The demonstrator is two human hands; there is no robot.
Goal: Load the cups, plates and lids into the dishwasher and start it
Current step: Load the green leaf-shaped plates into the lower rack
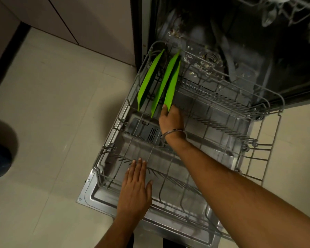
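Our right forearm crosses the frame from the lower right, and our right hand (pixel 171 119) grips the near lower edge of the rightmost bright green plastic plate (pixel 172 86), thumb on its left face and fingers curled behind it. A thin metal bangle (pixel 172 132) circles that wrist. Our left hand (pixel 135 190) reaches in from the bottom, palm down, fingers straight and close together, holding nothing; it hovers over or rests on the near left part of the rack, and we cannot tell which.

The pale cream tiled floor (pixel 52 113) fills the left half, with beige cabinet fronts (pixel 70 17) above it. The dishwasher's dark open cavity (pixel 240 42) has pale scraps scattered over its floor. Its stainless steel door (pixel 100 194) lies folded down flat, and the grey wire lower rack (pixel 222 122) is pulled out over it.

Three green plates stand on edge in the rack's far left corner, slotted among the tines: a leftmost green plate (pixel 149 79) slightly apart, then a middle green plate (pixel 164 81) just beside the held one. They look smooth, thin and shallowly curved.
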